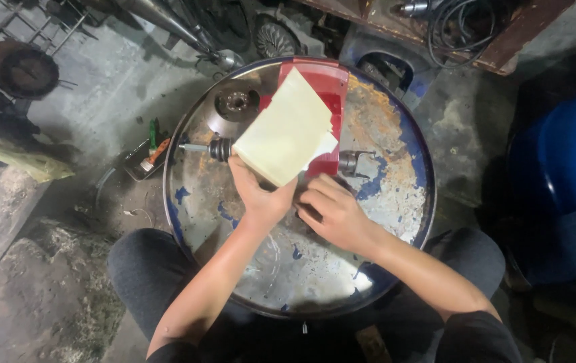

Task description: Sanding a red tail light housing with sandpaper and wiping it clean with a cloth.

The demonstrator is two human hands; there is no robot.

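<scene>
Grimy concrete workshop floor all round, w/ a rusty blue drum lid [395,154] as the work surface, sat between the person's knees. Left hand [259,193] is closed on the lower corner of a pale yellow stack of sheets [288,131], thumb on top, holding it tilted above the lid's middle. Under the stack, still on the lid, lies a red plastic box [328,84], its far end reaching nearly to the lid's far rim. Right hand [331,212] rests just right of the left, fingers curled down near the lid surface by the stack's lower corner; can't tell if it grips anything. A black-booted metal shaft [208,148] lies on the lid's left part, its boot end touching the stack's left edge approx. A round brake-disc-like part [234,104] sits on the lid's far-left area. A small metal fitting [353,161] lies just right of the red box. Off the lid's left rim, on the floor, a small tray w/ green and orange bits [147,156].
</scene>
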